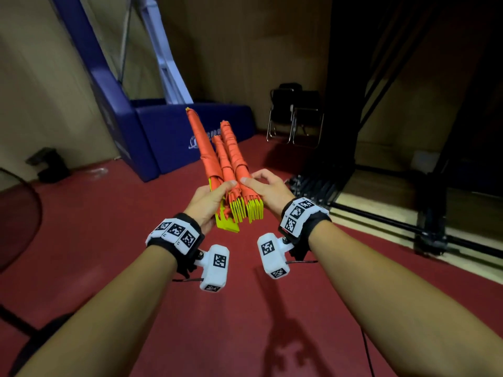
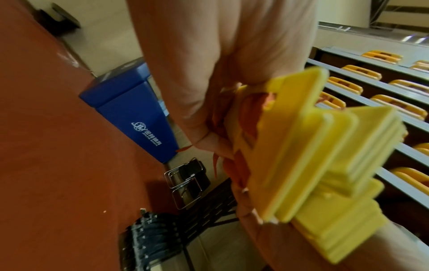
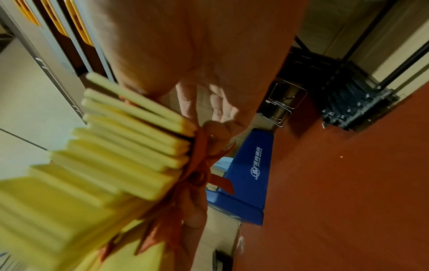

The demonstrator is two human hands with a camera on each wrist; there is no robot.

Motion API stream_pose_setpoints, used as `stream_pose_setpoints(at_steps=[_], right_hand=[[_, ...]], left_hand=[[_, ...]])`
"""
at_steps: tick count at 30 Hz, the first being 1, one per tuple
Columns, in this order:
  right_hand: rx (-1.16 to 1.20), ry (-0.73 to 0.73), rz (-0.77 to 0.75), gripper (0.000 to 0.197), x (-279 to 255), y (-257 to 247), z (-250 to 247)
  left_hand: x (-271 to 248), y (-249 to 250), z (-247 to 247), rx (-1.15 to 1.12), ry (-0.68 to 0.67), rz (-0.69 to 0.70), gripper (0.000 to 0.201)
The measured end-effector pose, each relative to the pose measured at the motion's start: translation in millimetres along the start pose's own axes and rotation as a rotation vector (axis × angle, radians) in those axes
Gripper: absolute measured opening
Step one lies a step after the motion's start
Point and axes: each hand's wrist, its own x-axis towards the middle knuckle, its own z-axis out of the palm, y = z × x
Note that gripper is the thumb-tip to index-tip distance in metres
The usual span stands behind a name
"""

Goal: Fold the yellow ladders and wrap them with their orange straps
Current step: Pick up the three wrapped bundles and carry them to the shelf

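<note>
3 folded yellow ladders (image 1: 239, 210), bound in orange straps (image 1: 227, 156), point toward 12 o'clock, in mid-air. Left hand (image 1: 208, 202) and right hand (image 1: 268, 190) fingers grasp their near ends — any slackening likely lets a bundle slide free and unravel.

- Right hand (image 3: 209, 77) fills top centre, seen from wrist; fingers (image 3: 213, 108) curl down round orange straps (image 3: 197, 176) where they bind the bundle.
- Yellow ladders (image 3: 120, 146): folded flat slats stacked like steps, fanning from centre to lower-left corner; near ends blurred.
- Straps bunched and knotted at slats' right ends, loose tails hanging down.
- A second hand (image 3: 192, 210) below the knot, touching the straps; grip unclear.
- Bkgd: red floor (image 3: 348, 183) on right, blue padded base (image 3: 246, 176) w/ white logo behind the knot, folded metal chairs (image 3: 285, 102), black frame (image 3: 352, 110) upper right.
</note>
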Motion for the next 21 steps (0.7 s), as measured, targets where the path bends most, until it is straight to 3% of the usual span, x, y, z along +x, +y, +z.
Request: stream_pose_setpoints(at_steps=[2,6,9,14,21], right_hand=[[-0.025,0.001,-0.026,0.051,8.0,-42.0,-11.7],[-0.082,0.015,-0.087,0.031,20.4,-113.7,-60.2],[-0.125,0.030,-0.130,0.030,26.7,-151.4,-107.9],[-0.123,0.056,-0.176,0.038,40.1,-178.1,-186.6],[-0.108,0.086,-0.205,0.031,67.6,-214.8,-277.1]], left_hand=[[1.2,41.1,16.6,0.016,-0.020,0.019,0.017],[3.8,102.2,70.3,0.044,-0.052,0.083,0.019],[5.3,127.6,123.2,0.037,-0.057,0.125,0.020],[12.1,145.1,208.7,0.002,-0.079,0.172,0.018],[65.4,163.8,297.3,-0.008,-0.121,0.177,0.021]])
